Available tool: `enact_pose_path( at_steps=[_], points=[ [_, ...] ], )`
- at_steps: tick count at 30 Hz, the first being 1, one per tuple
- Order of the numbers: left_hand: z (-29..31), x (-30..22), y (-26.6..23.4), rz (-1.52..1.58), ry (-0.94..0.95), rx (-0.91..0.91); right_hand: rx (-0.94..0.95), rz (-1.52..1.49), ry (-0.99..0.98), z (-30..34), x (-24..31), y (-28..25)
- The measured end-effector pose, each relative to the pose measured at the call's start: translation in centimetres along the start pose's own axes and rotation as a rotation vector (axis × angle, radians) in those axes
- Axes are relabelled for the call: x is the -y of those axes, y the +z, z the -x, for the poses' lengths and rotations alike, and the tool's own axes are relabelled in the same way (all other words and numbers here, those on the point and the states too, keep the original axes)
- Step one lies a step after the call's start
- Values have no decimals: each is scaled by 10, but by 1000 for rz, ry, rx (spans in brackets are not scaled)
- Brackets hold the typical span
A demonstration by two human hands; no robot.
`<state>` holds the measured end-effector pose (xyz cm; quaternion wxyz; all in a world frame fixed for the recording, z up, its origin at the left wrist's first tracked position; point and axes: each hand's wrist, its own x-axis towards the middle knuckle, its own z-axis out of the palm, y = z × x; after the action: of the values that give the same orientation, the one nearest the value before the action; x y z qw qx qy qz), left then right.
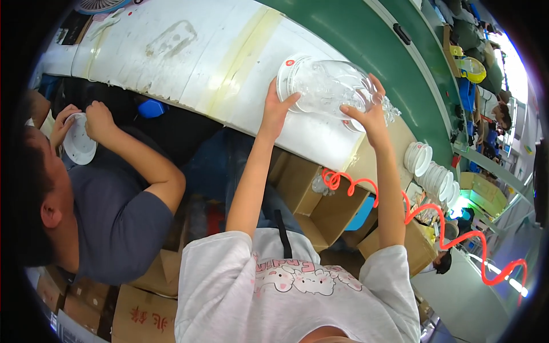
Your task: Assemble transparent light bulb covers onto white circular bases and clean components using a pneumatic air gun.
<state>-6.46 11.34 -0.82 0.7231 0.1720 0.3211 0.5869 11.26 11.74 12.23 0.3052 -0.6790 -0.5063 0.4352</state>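
Between my two hands a clear plastic dome (334,86) lies on its side above the white table, with a white round base (284,80) at its left end. My left hand (277,108) grips the base end, thumb on the near side. My right hand (369,114) is closed round the other end, thumb on the clear wall and fingers behind it. Just past the right hand, a clear, knobbly plastic piece (391,111) shows; whether it joins the dome I cannot tell. Under the dome, part of a white disc (353,125) peeks out on the table.
A co-worker (123,194) on the left holds a white disc (80,140). Stacks of white round discs (437,180) stand at the right end of the table (189,74). A red coiled hose (443,226) crosses near my right forearm. Open cardboard boxes (323,214) sit below the table edge.
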Motion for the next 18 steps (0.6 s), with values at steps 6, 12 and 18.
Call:
enact_pose_path(
  at_steps=[6, 12, 18],
  points=[
    [-4, -6, 1, -105, -77, 48, -45, -213, 50, 24, -18, -5],
    [-1, -9, -8, -235, -50, 141, -99, -216, -107, 47, -41, 1],
    [2, -28, -19, -441, -32, 202, -100, -157, -148, 62, -39, 4]
  ],
)
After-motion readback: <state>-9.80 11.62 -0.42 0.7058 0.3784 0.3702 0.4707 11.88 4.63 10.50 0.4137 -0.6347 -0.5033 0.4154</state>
